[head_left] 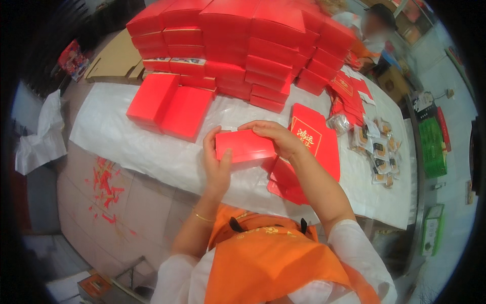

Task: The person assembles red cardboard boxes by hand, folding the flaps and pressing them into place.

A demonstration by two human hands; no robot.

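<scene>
A small red cardboard box (244, 147) is held between my two hands, above the near side of the table. My left hand (217, 164) grips its left end, with the thumb on the near side. From the right, my right hand (276, 136) is wrapped over the top and the right end. Flat red boxes with gold lettering (321, 139) lie just right of my right hand, partly hidden by my forearm. Left of my hands sit closed red boxes (186, 114), side by side on the white covering.
A tall stack of red boxes (225, 30) fills the table's far side. Small wrapped packets (382, 152) lie at the right on the white table cover (116, 121). Another person (372, 35) is at the far right. Red scraps (105, 187) litter the floor; a green crate (432, 147) stands by the wall.
</scene>
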